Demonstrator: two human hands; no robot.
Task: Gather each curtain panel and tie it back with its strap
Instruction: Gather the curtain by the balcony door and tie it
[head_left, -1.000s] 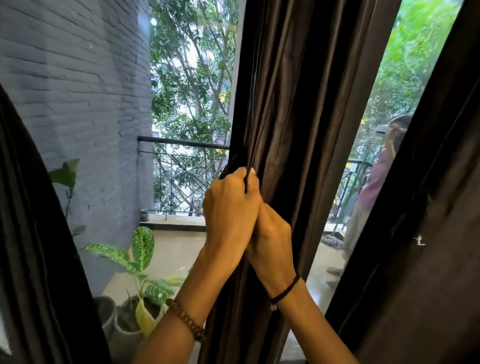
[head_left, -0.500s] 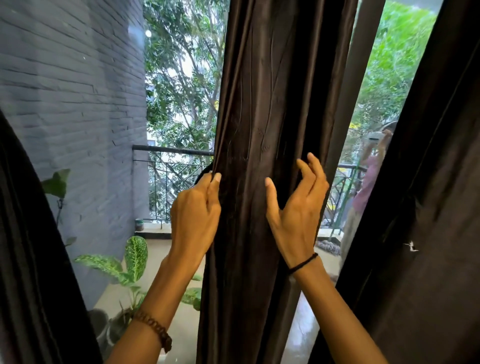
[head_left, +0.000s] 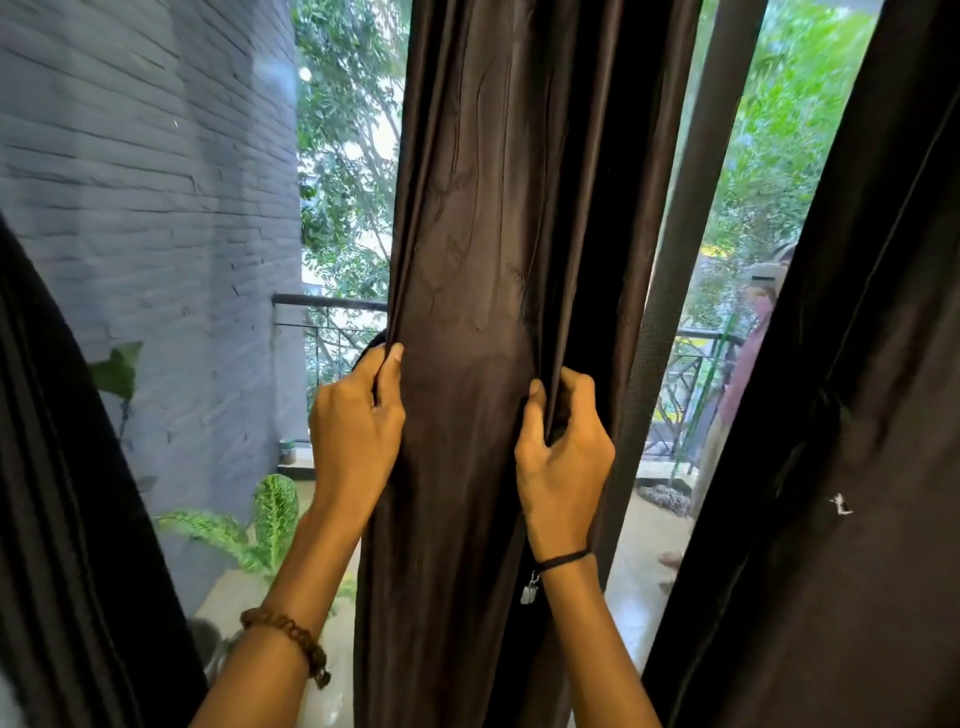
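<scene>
at the far left hung the left curtain panel (head_left: 62, 467), only partly in view. next came a grey brick wall (head_left: 156, 208) and a green plant (head_left: 270, 519) low down. then came the left hand (head_left: 356, 431), with a bead bracelet (head_left: 291, 642) on its wrist. its fingers were curled round the left edge of the middle curtain panel (head_left: 493, 260), thumb on the front. a small dark loop (head_left: 375, 343) peeked out just above those fingers. it may have been the strap, but i could not tell. the middle panel hung straight up and down, and its cloth was spread out between the two hands. the right hand (head_left: 563, 457) pinched a fold on the panel's right side, a bit lower than the left hand. further right hung the right curtain panel (head_left: 857, 467), with no hand on it. i counted three panels, two hands, and maybe one strap. the cloth to gather lay between the hands, so i think they had to come toward each other to bunch it. the left hand was nearer the loop. no panel looked tied.
</scene>
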